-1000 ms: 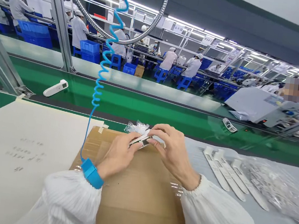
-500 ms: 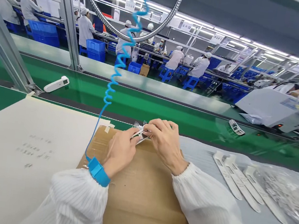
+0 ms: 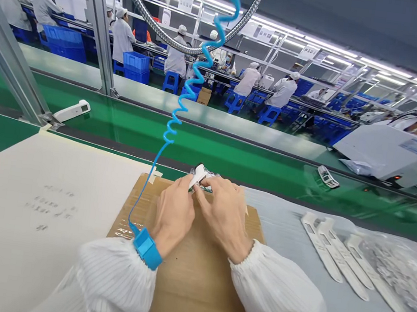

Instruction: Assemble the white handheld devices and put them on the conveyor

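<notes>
My left hand (image 3: 173, 215) and my right hand (image 3: 223, 216) meet above the far edge of a brown cardboard sheet (image 3: 191, 287). Between their fingertips, both pinch a small white plastic part (image 3: 199, 174), with crumpled clear film (image 3: 207, 181) around it. My fingers hide most of the part. A blue wrist strap (image 3: 147, 248) circles my left wrist, and its coiled blue cord (image 3: 173, 131) rises past the hands. White striped sleeves cover both forearms.
Several long white slotted strips (image 3: 340, 260) lie on grey film to the right, beside a clear bag of small parts (image 3: 397, 268). A white sheet (image 3: 31, 214) lies to the left. Beyond is a green conveyor belt (image 3: 195, 141) carrying a white device (image 3: 72, 110). Co-workers sit farther away.
My hands have drawn closer together, and the white part now tips upward between them. The whole scene has shifted right in view as my head turned left.
</notes>
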`<act>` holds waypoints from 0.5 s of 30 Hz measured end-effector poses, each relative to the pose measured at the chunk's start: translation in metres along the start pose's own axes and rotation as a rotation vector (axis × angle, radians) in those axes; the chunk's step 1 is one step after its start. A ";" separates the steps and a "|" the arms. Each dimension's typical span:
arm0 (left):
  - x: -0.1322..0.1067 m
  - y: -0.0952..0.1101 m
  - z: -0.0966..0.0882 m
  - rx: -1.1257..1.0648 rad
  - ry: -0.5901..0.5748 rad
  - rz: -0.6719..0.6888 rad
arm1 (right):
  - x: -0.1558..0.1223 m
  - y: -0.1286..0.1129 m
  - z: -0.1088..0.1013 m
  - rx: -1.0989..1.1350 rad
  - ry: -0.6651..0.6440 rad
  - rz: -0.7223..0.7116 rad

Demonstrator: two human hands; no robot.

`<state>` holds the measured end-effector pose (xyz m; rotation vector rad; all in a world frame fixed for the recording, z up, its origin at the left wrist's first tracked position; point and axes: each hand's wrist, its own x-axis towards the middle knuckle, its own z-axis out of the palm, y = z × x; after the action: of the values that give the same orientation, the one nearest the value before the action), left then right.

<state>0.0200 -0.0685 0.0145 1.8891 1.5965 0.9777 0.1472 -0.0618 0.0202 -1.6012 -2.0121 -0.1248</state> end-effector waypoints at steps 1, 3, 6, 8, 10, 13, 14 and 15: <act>-0.001 0.001 0.000 0.052 -0.004 0.007 | 0.001 -0.004 0.000 -0.018 -0.009 0.018; -0.003 0.003 0.000 0.143 -0.009 0.028 | 0.003 -0.009 0.000 -0.044 -0.044 0.042; -0.003 0.002 -0.001 0.235 0.004 0.044 | 0.005 -0.012 -0.002 -0.053 -0.090 0.052; -0.002 0.001 -0.001 0.271 0.017 0.030 | 0.006 -0.010 -0.004 -0.025 -0.100 0.075; -0.002 0.001 -0.001 0.279 0.018 0.011 | 0.005 -0.008 -0.006 0.020 -0.109 0.125; -0.003 0.003 -0.001 0.265 0.022 0.001 | 0.004 -0.006 -0.010 0.092 -0.113 0.214; -0.004 0.003 -0.001 0.263 0.022 0.008 | 0.004 -0.006 -0.011 0.110 -0.117 0.233; -0.005 0.004 -0.001 0.262 0.024 0.015 | 0.004 -0.007 -0.012 0.119 -0.121 0.245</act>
<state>0.0210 -0.0739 0.0172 2.0698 1.8007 0.8325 0.1447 -0.0652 0.0342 -1.7987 -1.8541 0.1849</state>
